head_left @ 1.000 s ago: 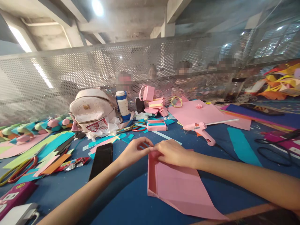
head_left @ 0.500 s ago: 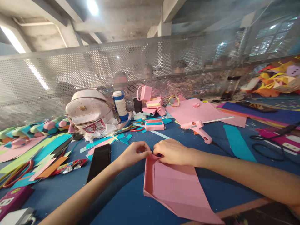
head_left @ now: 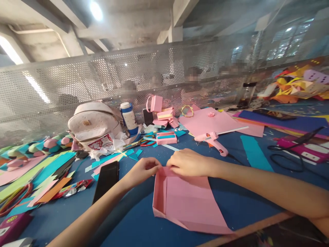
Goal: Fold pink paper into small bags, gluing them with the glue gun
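Observation:
A sheet of pink paper [head_left: 189,202] lies on the blue table in front of me, its left side and far edge folded up into low walls. At its far left corner my left hand [head_left: 146,168] pinches the paper between thumb and fingers. My right hand [head_left: 186,163] is closed over the far folded edge, just right of the left hand; its fingertips are partly hidden. Beyond the hands lie a small pink and blue paper box [head_left: 166,138] and a pink glue gun [head_left: 212,141] with a white glue stick in its back.
Left of my arm lies a black phone [head_left: 106,180], with scissors [head_left: 19,197] and paper scraps farther left. A pale backpack [head_left: 95,123] and a bottle [head_left: 129,118] stand before a perforated screen [head_left: 102,75]. At right are a blue paper strip [head_left: 255,154] and a magenta power strip [head_left: 305,151].
The left wall of the pink paper stands more open, and its far corner is more squared. Both hands stay at the far edge. The whole view has shifted slightly.

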Motion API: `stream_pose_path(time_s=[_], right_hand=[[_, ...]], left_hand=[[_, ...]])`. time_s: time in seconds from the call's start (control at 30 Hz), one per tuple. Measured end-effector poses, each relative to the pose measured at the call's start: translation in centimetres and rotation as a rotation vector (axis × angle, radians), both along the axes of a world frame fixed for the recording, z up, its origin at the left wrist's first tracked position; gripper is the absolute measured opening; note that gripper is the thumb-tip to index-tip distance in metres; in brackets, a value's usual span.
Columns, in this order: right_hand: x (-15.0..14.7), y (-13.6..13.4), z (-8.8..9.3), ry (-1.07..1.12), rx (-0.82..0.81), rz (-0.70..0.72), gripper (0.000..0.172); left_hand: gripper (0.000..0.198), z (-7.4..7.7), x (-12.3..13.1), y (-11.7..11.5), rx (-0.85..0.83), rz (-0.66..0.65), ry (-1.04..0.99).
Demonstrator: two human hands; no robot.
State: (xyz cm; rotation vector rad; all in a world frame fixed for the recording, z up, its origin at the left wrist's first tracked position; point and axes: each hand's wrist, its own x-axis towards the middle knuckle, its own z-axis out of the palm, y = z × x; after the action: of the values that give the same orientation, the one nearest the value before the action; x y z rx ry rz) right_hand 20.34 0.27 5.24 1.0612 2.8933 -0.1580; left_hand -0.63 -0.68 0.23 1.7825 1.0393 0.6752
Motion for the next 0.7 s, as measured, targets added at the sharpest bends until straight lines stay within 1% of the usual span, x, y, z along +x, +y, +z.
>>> stream_pose_path(time_s=[0.07,0.2,0.27,0.37,0.47,0.53,0.6,0.7], right_hand=[[0.2,0.7,0.1,0.064,-0.010,-0.012,0.027],[0.6,2.1,-0.1,0.220,-0.056,-0.011,0.029],[0.7,2.6,-0.3,0.288,-0.043,-0.045,0.034],[0.8,3.1,-0.4,0.330,0.001,-0.089,0.036],[0.7,3.2,-0.5,0.351,0.030,-0.111,0.040],[0.6,3.2,-0.6,0.357,0.023,-0.117,0.038],[0.5,3.1,-0.7,0.346,0.001,-0.129,0.033],[0.4,3.1,-1.1,0.343,-0.075,-0.139,0.032]], left_hand=[[0.032,0.1,-0.1,0.1,-0.013,0.044,-0.036],[0.040,0.3,-0.5,0.5,-0.012,0.165,-0.085],[0.043,0.5,-0.8,0.7,0.024,0.204,-0.099],[0.045,0.9,-1.3,1.0,0.088,0.254,-0.136],[0.046,1.1,-1.4,1.1,0.079,0.286,-0.150],[0.045,0.8,-1.2,0.9,0.068,0.319,-0.167],[0.046,0.2,-0.8,0.6,0.051,0.370,-0.235],[0.046,-0.7,0.0,0.1,0.042,0.460,-0.319]])
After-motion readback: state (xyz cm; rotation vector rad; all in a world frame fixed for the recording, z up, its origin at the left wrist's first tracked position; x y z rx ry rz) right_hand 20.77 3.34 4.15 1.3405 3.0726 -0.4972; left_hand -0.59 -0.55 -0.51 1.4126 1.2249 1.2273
